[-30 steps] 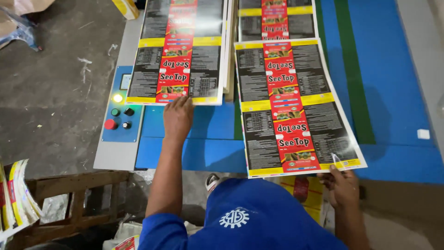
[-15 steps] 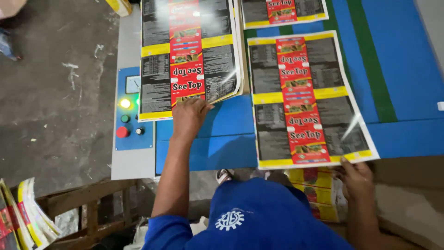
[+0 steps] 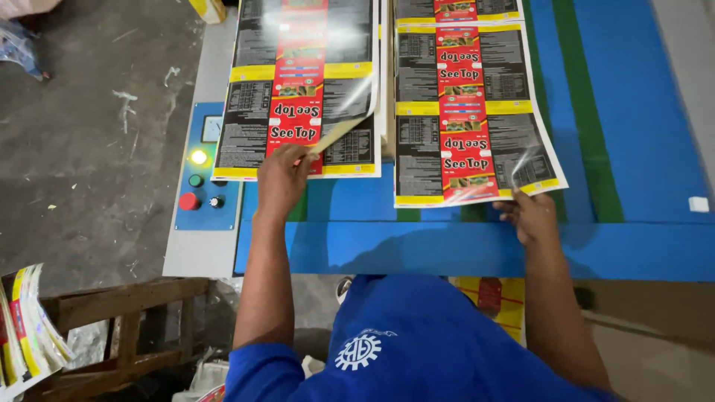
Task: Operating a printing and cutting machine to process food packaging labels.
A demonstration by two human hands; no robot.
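Since a moment ago, our left hand (image 3: 281, 179) has lifted the near corner of the left printed sheet (image 3: 298, 89), curling it up off the stack. Our right hand (image 3: 530, 216) pinches the near edge of the right printed sheet (image 3: 469, 112), which lies flat on the blue surface (image 3: 640, 149).

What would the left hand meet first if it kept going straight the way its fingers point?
The left hand points up the blue table and already rests on the near edge of the left printed sheet. Going on, it would likely slide under that sheet's lifted corner; how high the corner stands is unclear.
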